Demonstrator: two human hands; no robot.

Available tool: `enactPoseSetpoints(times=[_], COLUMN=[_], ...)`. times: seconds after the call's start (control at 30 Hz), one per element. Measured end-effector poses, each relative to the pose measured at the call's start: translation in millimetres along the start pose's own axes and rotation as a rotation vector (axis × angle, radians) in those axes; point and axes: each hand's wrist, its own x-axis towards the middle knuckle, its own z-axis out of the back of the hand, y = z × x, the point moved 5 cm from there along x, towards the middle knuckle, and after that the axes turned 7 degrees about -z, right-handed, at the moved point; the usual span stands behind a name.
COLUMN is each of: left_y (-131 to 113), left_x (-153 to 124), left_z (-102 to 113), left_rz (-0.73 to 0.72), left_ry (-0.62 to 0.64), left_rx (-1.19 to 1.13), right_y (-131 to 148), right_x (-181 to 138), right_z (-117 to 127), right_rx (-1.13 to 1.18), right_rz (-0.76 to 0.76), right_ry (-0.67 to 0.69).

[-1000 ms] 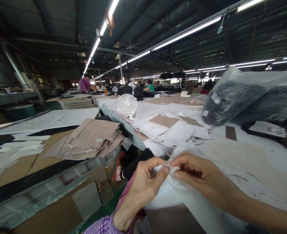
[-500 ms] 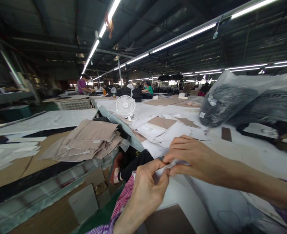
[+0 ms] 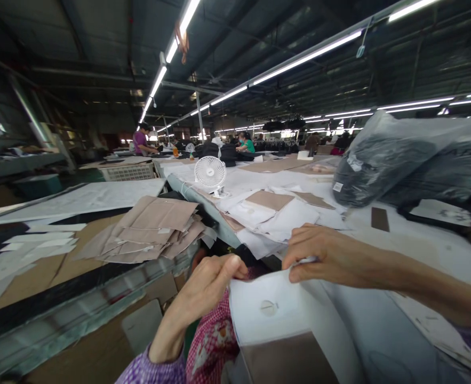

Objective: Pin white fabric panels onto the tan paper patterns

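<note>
A white cloth piece [image 3: 267,298] hangs between my hands, its top edge level with my fingers. A small round disc [image 3: 268,308] shows near its middle, and a brown panel [image 3: 287,358] joins it below. My left hand [image 3: 215,274] is closed at the upper left corner, thumb on top. My right hand [image 3: 319,253] pinches the top edge on the right. A small pale bit shows between its thumb and fingers; I cannot make out what it is.
Brown cloth pieces [image 3: 151,229] lie stacked on the left. White and brown pieces [image 3: 269,200] cover the table beyond my hands, near a small white fan [image 3: 210,173]. Plastic-wrapped dark bundles [image 3: 383,165] stand at the right. Two people [image 3: 141,141] work farther back.
My hands have moved apart from a close pinch together. The left hand has shifted left and up, and the white cloth now spreads between them with its disc showing.
</note>
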Motion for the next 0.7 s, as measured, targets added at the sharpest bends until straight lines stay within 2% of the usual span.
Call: enactPoseSetpoints(times=[0.1, 0.27, 0.37, 0.43, 0.5, 0.57, 0.6, 0.63, 0.7], left_y=[16, 27, 37, 42, 45, 45, 44, 42, 37], left_x=[-12, -21, -26, -30, -32, -33, -33, -31, -27], left_z=[11, -1, -8, -10, -13, -17, -20, -22, -25], left_rz=[0.091, 0.087, 0.159, 0.201, 0.248, 0.300, 0.314, 0.316, 0.292], left_ry=[-0.039, -0.024, -0.076, -0.141, -0.216, -0.290, -0.322, -0.347, -0.358], left_rx=[-0.075, -0.238, -0.267, -0.278, -0.301, -0.331, -0.339, -0.339, -0.322], right_y=[-17, -43, -55, -70, -97, -134, -154, -171, -203], right_x=[4, 11, -3, -21, -46, -73, -87, -100, -119], right_z=[11, 11, 21, 41, 63, 73, 74, 74, 67], right_rx=[0.069, 0.079, 0.263, 0.431, 0.466, 0.313, 0.189, 0.133, 0.088], right_rz=[-0.023, -0.015, -0.020, -0.075, -0.263, -0.562, -0.733, -0.831, -0.953], right_ry=[-0.050, -0.104, -0.048, -0.139, -0.319, -0.400, -0.419, -0.455, -0.532])
